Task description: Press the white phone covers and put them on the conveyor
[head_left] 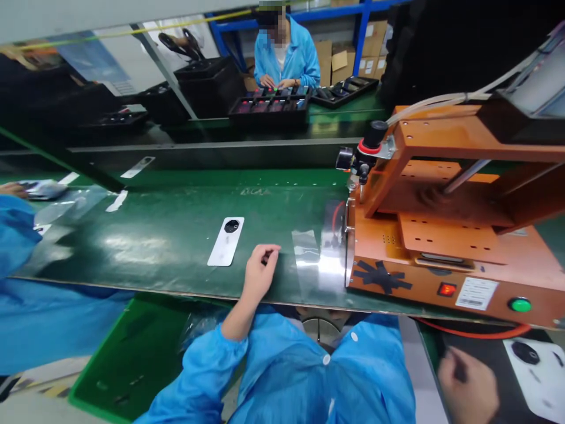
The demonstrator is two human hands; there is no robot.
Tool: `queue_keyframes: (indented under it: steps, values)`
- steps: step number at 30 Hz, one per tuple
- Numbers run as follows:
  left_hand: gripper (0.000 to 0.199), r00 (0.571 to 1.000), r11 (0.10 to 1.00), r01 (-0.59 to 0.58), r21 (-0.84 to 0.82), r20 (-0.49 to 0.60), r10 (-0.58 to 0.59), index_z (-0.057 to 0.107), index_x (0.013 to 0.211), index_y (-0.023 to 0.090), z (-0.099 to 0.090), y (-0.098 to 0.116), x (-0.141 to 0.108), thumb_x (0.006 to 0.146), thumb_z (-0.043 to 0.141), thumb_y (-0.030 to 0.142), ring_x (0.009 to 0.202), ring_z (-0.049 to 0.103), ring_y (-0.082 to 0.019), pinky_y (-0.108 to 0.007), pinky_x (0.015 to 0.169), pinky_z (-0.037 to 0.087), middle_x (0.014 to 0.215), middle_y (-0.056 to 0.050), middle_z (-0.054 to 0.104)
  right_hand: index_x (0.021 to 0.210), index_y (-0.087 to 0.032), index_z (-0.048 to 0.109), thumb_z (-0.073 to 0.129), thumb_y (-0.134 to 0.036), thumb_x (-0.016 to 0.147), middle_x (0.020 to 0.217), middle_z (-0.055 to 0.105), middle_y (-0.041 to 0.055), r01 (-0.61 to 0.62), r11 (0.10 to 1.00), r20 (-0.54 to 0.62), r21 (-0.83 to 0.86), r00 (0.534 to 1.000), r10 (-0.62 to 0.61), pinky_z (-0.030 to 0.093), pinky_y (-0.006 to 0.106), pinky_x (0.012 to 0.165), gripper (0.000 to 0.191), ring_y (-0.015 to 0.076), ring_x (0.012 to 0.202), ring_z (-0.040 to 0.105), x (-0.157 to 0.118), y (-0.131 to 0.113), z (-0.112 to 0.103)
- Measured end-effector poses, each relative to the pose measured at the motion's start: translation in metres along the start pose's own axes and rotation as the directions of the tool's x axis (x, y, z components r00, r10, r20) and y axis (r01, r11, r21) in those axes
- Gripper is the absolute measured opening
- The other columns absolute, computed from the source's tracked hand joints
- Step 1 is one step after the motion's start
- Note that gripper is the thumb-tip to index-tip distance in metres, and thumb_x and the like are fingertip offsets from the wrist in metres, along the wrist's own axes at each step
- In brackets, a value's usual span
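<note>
My left hand (260,271) rests on the green bench with its fingers curled in; whether anything is inside them is hidden. Just left of it lies a white phone back cover (224,250) with a round black camera ring. My right hand (468,383) is low at the right, blurred, its fingers curled, beside a second white phone back cover (541,383) on a dark surface. It does not visibly touch that cover. A clear film strip (306,250) lies on the bench between my left hand and the orange press (454,235).
A green bin (132,353) stands below the bench edge at the left. A person's blue sleeve (17,235) reaches in at far left. Across the bench, another person (286,56) works at black trays (269,118). A red hose (477,334) runs under the press.
</note>
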State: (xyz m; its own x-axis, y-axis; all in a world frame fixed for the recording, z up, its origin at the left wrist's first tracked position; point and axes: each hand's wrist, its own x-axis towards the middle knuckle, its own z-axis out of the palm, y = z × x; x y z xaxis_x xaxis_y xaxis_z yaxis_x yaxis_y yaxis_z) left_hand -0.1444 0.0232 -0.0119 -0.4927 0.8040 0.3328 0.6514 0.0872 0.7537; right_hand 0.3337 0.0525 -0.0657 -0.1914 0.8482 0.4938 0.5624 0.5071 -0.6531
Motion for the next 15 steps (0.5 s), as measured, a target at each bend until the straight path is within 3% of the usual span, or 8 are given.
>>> queue_keyframes:
  steps: [1,3,5,6,7,10,15]
  values:
    - [0.023,1.000,1.000,0.000,0.014,0.013,0.000,0.069,0.106,0.020,0.001,-0.004,0.014,0.102,0.050,0.031,0.092,0.068,-0.019,-0.032,0.076,0.057,0.105,-0.007,0.070,0.101,-0.047,0.071,0.064,-0.024,0.085,0.069,0.070,-0.0040,0.051,0.994,-0.006,-0.097,0.999,-0.051,0.052,0.043,0.050,0.029,0.0265,0.054,0.065,-0.006,-0.006,0.015]
    - [0.023,0.997,0.998,-0.033,0.045,0.065,0.030,0.071,0.109,0.021,0.008,-0.009,0.038,0.101,0.051,0.029,0.103,0.067,-0.020,-0.035,0.087,0.056,0.111,-0.008,0.071,0.107,-0.048,0.071,0.067,-0.022,0.081,0.079,0.074,-0.0013,0.225,0.960,0.120,-0.165,0.971,-0.207,0.057,0.047,0.052,0.037,0.0301,0.062,0.070,-0.008,-0.027,0.045]
    - [0.022,0.986,0.993,-0.090,0.075,0.144,0.078,0.074,0.111,0.024,0.020,-0.010,0.056,0.100,0.055,0.027,0.115,0.064,-0.023,-0.043,0.103,0.050,0.119,-0.006,0.073,0.117,-0.048,0.069,0.067,-0.019,0.080,0.085,0.075,0.0002,0.376,0.926,0.300,0.000,0.884,-0.359,0.061,0.049,0.055,0.047,0.0305,0.065,0.072,0.006,-0.059,0.072]
    - [0.022,0.978,0.989,-0.118,0.089,0.184,0.100,0.075,0.112,0.026,0.025,-0.009,0.063,0.099,0.057,0.027,0.121,0.061,-0.025,-0.047,0.109,0.046,0.124,-0.005,0.073,0.121,-0.046,0.068,0.066,-0.017,0.081,0.087,0.075,0.0011,0.409,0.910,0.325,0.068,0.853,-0.408,0.061,0.048,0.055,0.050,0.0298,0.066,0.072,0.017,-0.077,0.084]
    - [0.022,0.969,0.985,-0.141,0.102,0.220,0.115,0.076,0.114,0.028,0.031,-0.009,0.067,0.098,0.061,0.028,0.127,0.058,-0.028,-0.051,0.113,0.041,0.130,-0.003,0.072,0.124,-0.044,0.067,0.066,-0.015,0.081,0.089,0.076,0.0023,0.430,0.895,0.340,0.119,0.829,-0.444,0.061,0.047,0.057,0.052,0.0290,0.068,0.072,0.030,-0.095,0.095]
    - [0.030,0.952,0.976,-0.170,0.136,0.280,0.127,0.075,0.122,0.031,0.039,-0.011,0.071,0.092,0.071,0.032,0.140,0.047,-0.036,-0.059,0.116,0.033,0.143,-0.001,0.066,0.122,-0.037,0.068,0.063,-0.013,0.085,0.089,0.076,0.0041,0.426,0.880,0.338,0.209,0.813,-0.474,0.059,0.043,0.062,0.044,0.0255,0.073,0.070,0.069,-0.142,0.121]
    - [0.030,0.953,0.974,-0.162,0.157,0.282,0.113,0.074,0.122,0.032,0.038,-0.019,0.068,0.092,0.073,0.033,0.141,0.045,-0.033,-0.057,0.116,0.031,0.141,0.000,0.068,0.112,-0.030,0.068,0.059,-0.018,0.093,0.089,0.072,0.0020,0.399,0.873,0.308,0.280,0.824,-0.475,0.055,0.036,0.070,0.024,0.0209,0.078,0.067,0.124,-0.181,0.153]
